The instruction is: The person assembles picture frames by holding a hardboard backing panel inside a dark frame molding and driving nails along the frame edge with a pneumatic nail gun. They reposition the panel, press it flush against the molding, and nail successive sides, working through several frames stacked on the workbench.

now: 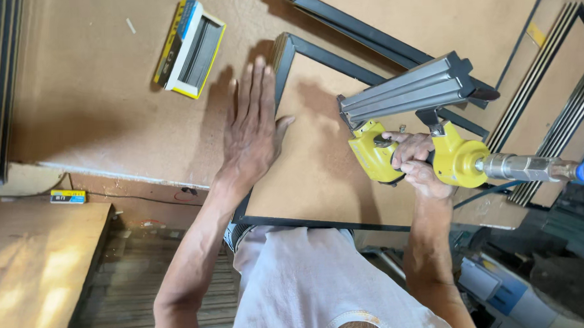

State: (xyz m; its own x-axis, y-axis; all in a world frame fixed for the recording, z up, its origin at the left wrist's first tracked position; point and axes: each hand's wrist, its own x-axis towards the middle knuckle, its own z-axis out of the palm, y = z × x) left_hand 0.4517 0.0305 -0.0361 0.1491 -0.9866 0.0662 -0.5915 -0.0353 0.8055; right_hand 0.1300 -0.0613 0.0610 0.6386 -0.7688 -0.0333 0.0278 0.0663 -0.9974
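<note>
My left hand [253,130] lies flat, fingers spread, on the left rail of a dark rectangular frame [282,61] backed with brown board, which rests on the workbench. My right hand [419,165] grips the handle of a yellow pneumatic stapler [407,124] with a grey magazine, held above the frame's right half, nose pointing down toward the board. An air hose fitting [531,167] runs off the tool to the right.
An open yellow and white box of staples [191,48] lies on the bench [95,100] to the upper left. More dark frames [548,77] lie at the top and right. A small yellow box [68,196] sits on a lower ledge at left.
</note>
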